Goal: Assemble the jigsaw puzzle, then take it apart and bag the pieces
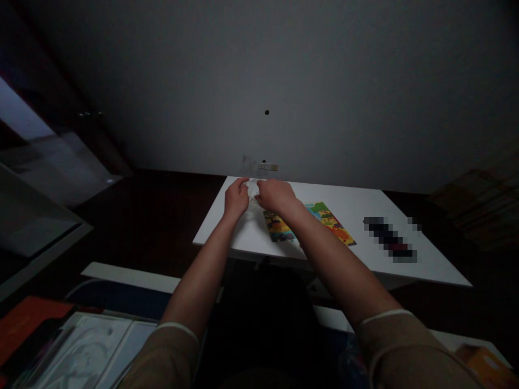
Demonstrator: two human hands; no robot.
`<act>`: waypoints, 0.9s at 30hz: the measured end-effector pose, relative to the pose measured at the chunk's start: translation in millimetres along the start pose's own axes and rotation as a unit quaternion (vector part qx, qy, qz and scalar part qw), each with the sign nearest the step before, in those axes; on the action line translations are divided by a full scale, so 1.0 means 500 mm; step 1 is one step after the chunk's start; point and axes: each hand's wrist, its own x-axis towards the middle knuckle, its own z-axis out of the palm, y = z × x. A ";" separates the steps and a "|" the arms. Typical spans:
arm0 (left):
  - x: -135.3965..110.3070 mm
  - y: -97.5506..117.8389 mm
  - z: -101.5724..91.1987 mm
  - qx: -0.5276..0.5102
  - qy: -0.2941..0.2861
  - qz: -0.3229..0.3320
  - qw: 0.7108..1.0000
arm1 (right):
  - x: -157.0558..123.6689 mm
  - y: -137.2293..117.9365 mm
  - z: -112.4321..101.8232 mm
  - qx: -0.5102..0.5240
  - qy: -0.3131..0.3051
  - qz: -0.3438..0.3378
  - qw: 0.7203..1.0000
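My left hand (237, 200) and my right hand (275, 194) are close together over the far left part of the white table (211, 229). Between them is a thin, crinkled, see-through piece that looks like a clear plastic bag (252, 189). The fingers of both hands are bent and pinch it at its sides. Its lower part hangs or lies near the tabletop, and its contents cannot be made out. A colourful cartoon picture board (330, 222) lies flat under my right forearm, which hides its middle.
A blurred-out dark item (387, 237) lies on the right of the table. A grey wall (324, 108) with a socket strip (268, 167) stands behind. Near me at lower left are an orange item (32, 324) and a white box (93, 346). A cabinet (40, 216) is at left.
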 end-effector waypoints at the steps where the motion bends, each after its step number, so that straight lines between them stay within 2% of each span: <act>1: 0.005 0.000 -0.003 -0.023 0.003 -0.019 1.000 | 0.003 0.003 0.006 0.014 0.020 -0.003 1.000; 3: 0.012 -0.001 -0.007 -0.075 0.010 -0.051 0.996 | 0.001 0.011 0.019 0.059 0.099 -0.003 0.993; 6: 0.019 -0.005 -0.010 -0.157 0.015 -0.082 0.984 | 0.000 0.023 0.039 0.157 0.238 -0.021 0.958; 7: 0.021 -0.006 -0.011 -0.179 0.015 -0.091 0.980 | 0.003 0.026 0.045 0.187 0.268 -0.036 0.944; 9: 0.026 -0.006 -0.011 -0.205 0.013 -0.110 0.972 | 0.015 0.030 0.057 0.225 0.288 -0.076 0.928; 12: 0.036 -0.006 -0.013 -0.212 0.015 -0.131 0.968 | 0.028 0.035 0.068 0.218 0.264 -0.112 0.933; 16: 0.052 -0.020 -0.015 -0.199 0.018 -0.137 0.970 | 0.007 0.051 0.067 0.131 0.240 -0.098 0.957; 21: 0.076 -0.042 -0.021 -0.176 0.033 -0.133 0.975 | -0.032 0.079 0.066 0.035 0.100 -0.122 0.987; 23: 0.086 -0.047 -0.028 -0.156 0.041 -0.127 0.979 | -0.034 0.090 0.077 0.026 0.068 -0.114 0.991; 27: 0.097 -0.048 -0.044 -0.110 0.046 -0.112 0.987 | -0.027 0.099 0.108 0.051 0.068 -0.099 0.991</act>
